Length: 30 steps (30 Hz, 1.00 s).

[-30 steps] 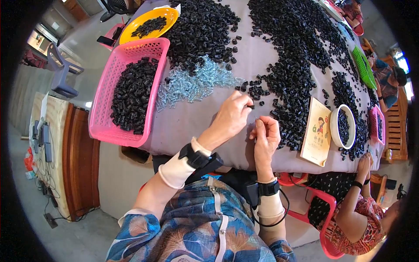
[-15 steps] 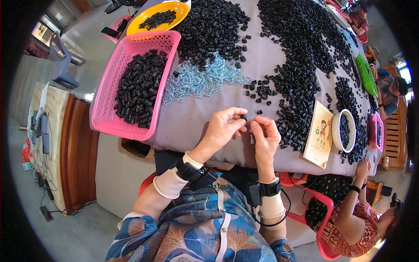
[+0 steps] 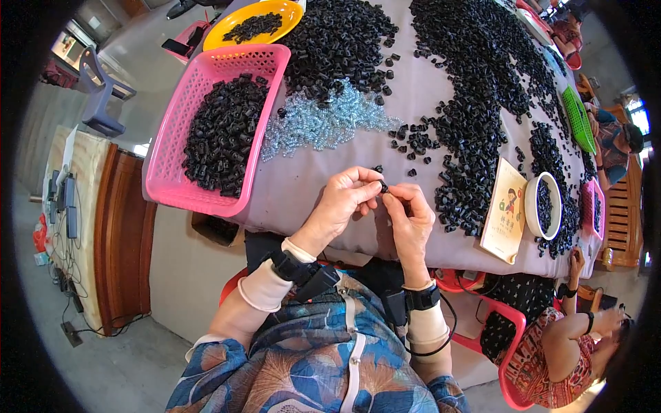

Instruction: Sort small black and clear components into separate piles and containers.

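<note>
Above the near part of the cloth my two hands meet, thumbs and fingertips pinched together. My left hand [image 3: 350, 198] grips a small black plastic piece [image 3: 383, 186]. The fingertips of my right hand [image 3: 409, 219] are closed against the same piece from the other side; whatever else they pinch is hidden. Just beyond the hands lies a pile of small pale-blue, spring-like coils [image 3: 318, 124]. Behind it is a large heap of black plastic pieces [image 3: 337, 48]. On the left, a pink basket [image 3: 160, 155] holds many similar black pieces.
A yellow plate [image 3: 292, 15] with black parts sits at the far left. To my right lie another long black heap [image 3: 471, 138], a booklet [image 3: 504, 213], a white bowl [image 3: 530, 206] and a green basket [image 3: 577, 117]. A co-worker [image 3: 551, 351] sits at the right.
The fingertips, slightly apart before, are now together at the black piece; my right hand has shifted a little left. The co-worker at the right has raised one hand.
</note>
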### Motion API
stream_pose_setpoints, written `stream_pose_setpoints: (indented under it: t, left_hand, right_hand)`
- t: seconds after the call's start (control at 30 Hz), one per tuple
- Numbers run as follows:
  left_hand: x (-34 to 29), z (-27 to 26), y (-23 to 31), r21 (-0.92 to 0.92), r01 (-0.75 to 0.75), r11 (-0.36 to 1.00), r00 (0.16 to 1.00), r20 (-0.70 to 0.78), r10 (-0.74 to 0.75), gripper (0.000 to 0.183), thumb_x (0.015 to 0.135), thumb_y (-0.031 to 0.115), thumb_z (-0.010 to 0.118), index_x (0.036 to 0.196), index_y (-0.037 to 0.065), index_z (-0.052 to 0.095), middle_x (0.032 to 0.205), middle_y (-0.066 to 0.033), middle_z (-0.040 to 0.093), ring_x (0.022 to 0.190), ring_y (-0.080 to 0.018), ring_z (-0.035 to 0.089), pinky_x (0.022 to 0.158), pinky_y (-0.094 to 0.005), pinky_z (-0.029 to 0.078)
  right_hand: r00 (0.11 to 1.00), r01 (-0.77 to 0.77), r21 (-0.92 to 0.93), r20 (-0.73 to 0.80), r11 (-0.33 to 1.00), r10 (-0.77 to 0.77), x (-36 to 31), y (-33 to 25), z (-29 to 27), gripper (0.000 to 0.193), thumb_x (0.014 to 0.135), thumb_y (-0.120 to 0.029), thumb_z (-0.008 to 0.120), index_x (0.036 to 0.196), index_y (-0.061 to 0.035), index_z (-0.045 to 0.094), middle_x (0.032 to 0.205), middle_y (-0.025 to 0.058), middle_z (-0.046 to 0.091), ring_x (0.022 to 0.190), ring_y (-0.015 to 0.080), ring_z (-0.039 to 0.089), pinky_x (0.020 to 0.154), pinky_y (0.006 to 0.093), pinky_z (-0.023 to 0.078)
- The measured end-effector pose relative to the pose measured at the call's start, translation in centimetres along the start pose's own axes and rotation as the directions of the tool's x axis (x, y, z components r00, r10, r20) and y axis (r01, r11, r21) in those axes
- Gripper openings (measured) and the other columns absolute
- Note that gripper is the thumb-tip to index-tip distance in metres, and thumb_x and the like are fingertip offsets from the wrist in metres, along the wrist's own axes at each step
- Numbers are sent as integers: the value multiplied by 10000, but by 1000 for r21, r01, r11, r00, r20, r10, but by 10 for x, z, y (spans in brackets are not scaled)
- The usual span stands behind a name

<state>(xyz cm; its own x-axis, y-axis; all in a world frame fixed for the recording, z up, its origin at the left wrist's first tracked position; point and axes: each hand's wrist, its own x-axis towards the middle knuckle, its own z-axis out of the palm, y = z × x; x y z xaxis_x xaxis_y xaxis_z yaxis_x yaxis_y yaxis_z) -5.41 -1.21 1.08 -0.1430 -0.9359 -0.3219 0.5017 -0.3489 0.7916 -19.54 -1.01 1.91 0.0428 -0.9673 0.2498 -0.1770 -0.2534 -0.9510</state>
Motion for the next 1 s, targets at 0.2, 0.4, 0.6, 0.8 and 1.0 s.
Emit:
stream_pose_setpoints:
  t: [0.2,0.4,0.6,0.8,1.0]
  left_hand:
    - [0,-5,-1,-35,28,999,999,22,-27,114,864,110,584,965,57,574,734,-2,579,594,-53,534,488,-172,407]
    - [-1,-8,2,-74,45,996,998,43,-42,97,868,101,572,952,54,569,751,-3,578,598,-61,535,499,-186,409]
    - [1,-12,1,-116,42,992,998,55,-36,93,864,91,569,949,54,568,737,-11,573,601,-80,538,499,-203,403]
    - [0,-12,4,-125,71,990,997,48,-66,88,863,93,569,940,51,569,721,-15,570,606,-87,541,503,-206,403]
    - [-1,-12,3,-184,63,981,997,51,-54,84,867,90,561,943,55,571,723,-16,573,610,-85,542,505,-204,401]
  right_hand:
    - [998,-59,55,6,997,59,1,2,3,94,739,41,644,796,-10,589,804,32,562,691,90,514,645,211,428]
    - [998,-62,20,33,998,61,4,-1,2,102,728,54,640,790,-8,587,808,37,567,691,93,518,633,214,432]
    - [998,-28,43,58,999,26,6,-1,4,98,731,56,632,800,-2,592,802,40,577,712,90,527,647,211,434]
    - [993,-75,45,96,996,70,8,-1,2,99,734,58,629,804,-1,595,804,44,587,736,97,533,664,221,437]
    - [993,21,-2,115,1000,-21,10,2,3,98,735,60,625,807,-1,598,804,45,594,725,93,535,664,218,440]
